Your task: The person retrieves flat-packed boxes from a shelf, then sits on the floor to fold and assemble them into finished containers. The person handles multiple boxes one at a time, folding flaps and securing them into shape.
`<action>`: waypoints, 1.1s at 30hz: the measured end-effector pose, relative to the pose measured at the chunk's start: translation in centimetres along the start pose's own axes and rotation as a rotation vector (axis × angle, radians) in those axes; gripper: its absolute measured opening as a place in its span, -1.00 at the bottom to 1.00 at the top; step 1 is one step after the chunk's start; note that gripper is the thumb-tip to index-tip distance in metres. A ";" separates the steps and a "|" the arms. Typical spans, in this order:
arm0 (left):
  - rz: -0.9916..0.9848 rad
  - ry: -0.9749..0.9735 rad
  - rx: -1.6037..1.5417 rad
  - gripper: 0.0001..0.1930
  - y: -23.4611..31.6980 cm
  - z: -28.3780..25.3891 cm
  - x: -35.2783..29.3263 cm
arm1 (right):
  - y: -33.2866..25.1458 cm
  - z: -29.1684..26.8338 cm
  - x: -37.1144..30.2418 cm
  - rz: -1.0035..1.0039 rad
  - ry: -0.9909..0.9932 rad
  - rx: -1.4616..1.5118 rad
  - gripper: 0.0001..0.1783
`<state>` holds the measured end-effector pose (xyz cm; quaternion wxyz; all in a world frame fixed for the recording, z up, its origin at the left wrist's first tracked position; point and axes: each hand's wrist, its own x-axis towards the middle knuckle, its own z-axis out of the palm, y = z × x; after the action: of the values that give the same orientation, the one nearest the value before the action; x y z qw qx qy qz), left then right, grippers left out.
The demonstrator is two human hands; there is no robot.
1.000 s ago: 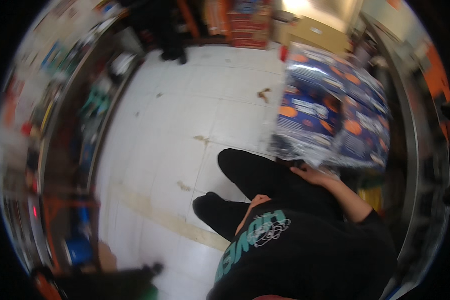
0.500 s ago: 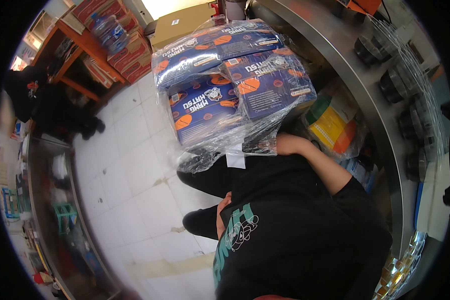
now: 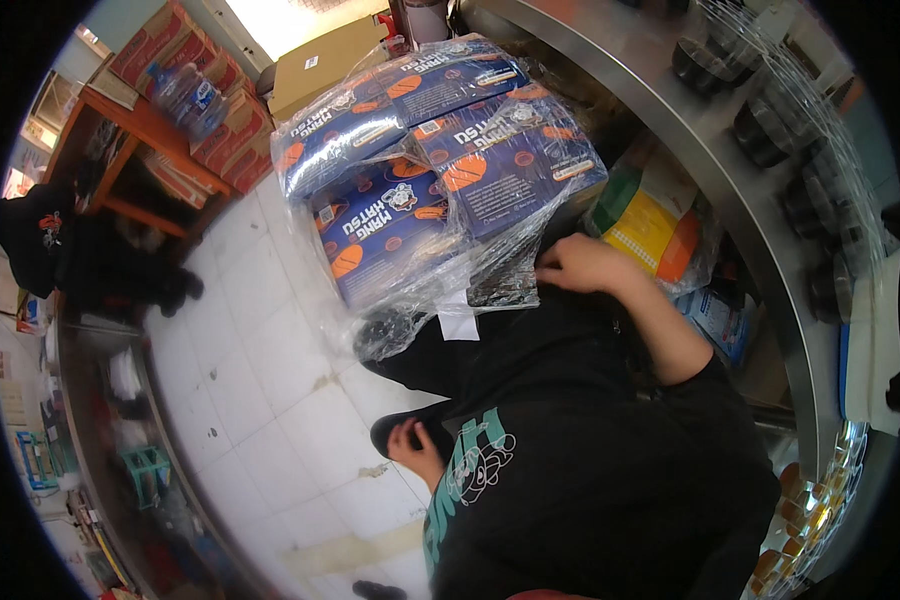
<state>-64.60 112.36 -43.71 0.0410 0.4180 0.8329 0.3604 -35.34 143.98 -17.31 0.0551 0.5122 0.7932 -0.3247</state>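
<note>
Blue cardboard boxes (image 3: 382, 235) with orange patterns are stacked in front of me, bundled in clear plastic wrap (image 3: 505, 275). My right hand (image 3: 592, 266) is at the near right edge of this bundle, its fingers bent and pinched at the loose edge of the wrap; the fingertips are partly hidden. A white paper slip (image 3: 458, 316) hangs at the wrap's lower edge, above my dark-trousered leg. Away from the boxes, my left hand (image 3: 416, 452) is beside my other leg with its fingers apart, holding nothing.
A steel counter (image 3: 710, 150) curves along the right, carrying black bowls (image 3: 765, 135) under clear plastic. Below it lies a yellow and green package (image 3: 650, 235). A brown carton (image 3: 325, 68) stands behind the bundle. At far left are an orange shelf (image 3: 120, 120) and a dark-clothed person (image 3: 100, 250).
My right hand has drawn back from under the wrap to its edge. The left hand has moved out from my side, showing spread fingers. The view has shifted slightly.
</note>
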 end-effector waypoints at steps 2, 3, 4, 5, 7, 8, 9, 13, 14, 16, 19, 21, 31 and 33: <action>-0.463 -0.014 0.280 -0.42 -3.0 0.5 0.0 | 1.7 -2.1 -0.3 0.146 0.054 -0.168 -0.59; -0.575 0.028 0.272 -0.36 -3.8 1.7 -0.1 | 3.3 -3.5 -0.6 0.232 0.148 -0.157 -0.61; -0.759 0.031 0.294 -0.29 -4.4 2.7 0.0 | 5.3 -4.9 -0.9 0.285 0.256 -0.135 -0.63; -0.975 -0.024 0.288 -0.23 -4.8 3.3 0.1 | 7.3 -5.9 -1.0 0.315 0.356 -0.128 -0.70; -0.997 -0.026 0.345 -0.16 -5.1 4.0 0.8 | 11.3 -5.8 -1.5 0.346 0.467 -0.227 -0.78; -1.044 -0.048 0.368 -0.13 -5.1 3.9 1.3 | 13.1 -5.4 -1.4 0.370 0.468 -0.341 -0.77; -1.048 -0.061 0.372 -0.15 -4.9 3.9 1.9 | 14.7 -5.1 -0.9 0.370 0.474 -0.404 -0.75; -1.096 -0.112 0.395 -0.21 -4.4 2.7 4.4 | 18.8 -5.1 0.7 0.357 0.422 0.143 -0.62; -1.100 -0.133 0.398 -0.22 -4.3 2.5 4.8 | 19.2 -5.5 1.0 0.242 0.601 0.189 -0.68; -1.083 -0.091 0.392 -0.33 -4.1 2.2 5.2 | 19.0 -6.0 1.3 0.063 1.013 0.261 -0.79; -1.063 -0.029 0.349 -0.41 -4.2 1.9 5.2 | 17.0 -7.5 2.1 -0.005 0.932 0.362 -0.71; -1.037 -0.030 0.312 -0.42 -4.3 1.6 5.0 | 14.9 -7.4 2.0 -0.014 0.943 0.260 -0.71; -1.077 0.064 0.265 -0.48 -4.2 0.3 4.7 | 4.8 -1.2 1.4 0.393 0.357 -0.564 -0.67; -1.085 0.101 0.300 -0.49 -4.2 0.1 4.6 | 2.3 1.4 1.3 0.363 0.201 -0.566 -0.60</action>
<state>-70.33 114.18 -45.37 0.1205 -0.0866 0.9714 0.1852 -34.37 144.77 -20.04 0.1734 0.6388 0.7492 -0.0247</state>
